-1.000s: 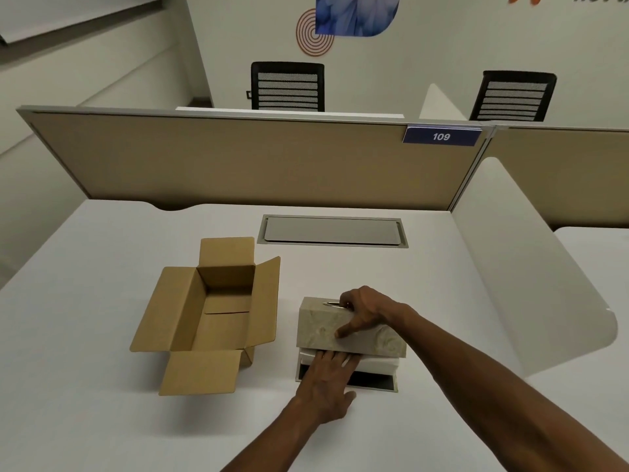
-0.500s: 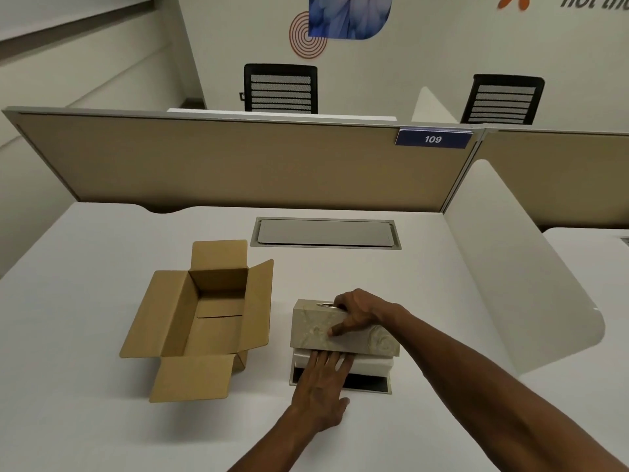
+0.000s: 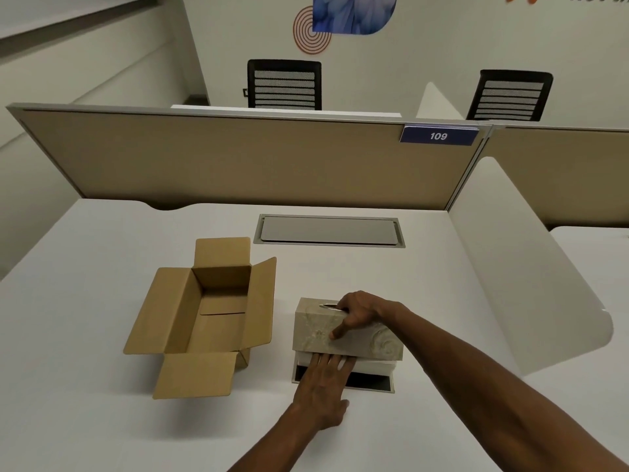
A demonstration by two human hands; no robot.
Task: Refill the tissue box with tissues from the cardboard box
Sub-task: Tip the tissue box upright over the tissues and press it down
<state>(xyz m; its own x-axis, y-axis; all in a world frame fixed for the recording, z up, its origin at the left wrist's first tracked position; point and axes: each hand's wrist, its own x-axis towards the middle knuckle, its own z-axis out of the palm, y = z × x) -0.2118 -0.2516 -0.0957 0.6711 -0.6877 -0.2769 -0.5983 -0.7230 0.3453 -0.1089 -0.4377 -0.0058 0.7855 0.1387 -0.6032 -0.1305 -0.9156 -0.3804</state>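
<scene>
The tissue box has a beige marbled cover [image 3: 313, 332] and a flat dark base [image 3: 372, 384] at the desk's middle front. My right hand [image 3: 360, 311] grips the cover from above, by its top slot, and holds it raised and tilted over the base. A white stack of tissues [image 3: 377, 366] shows in the gap between cover and base. My left hand [image 3: 321, 386] lies flat, palm down, with its fingertips on the front of that stack. To the left stands the brown cardboard box [image 3: 177, 308], flaps spread, with nothing visible inside.
A grey cable hatch [image 3: 328, 230] is set into the white desk [image 3: 102, 420] behind the boxes. A tan partition [image 3: 238, 158] closes the back and a white curved divider [image 3: 517, 284] the right side. Two black chairs stand beyond.
</scene>
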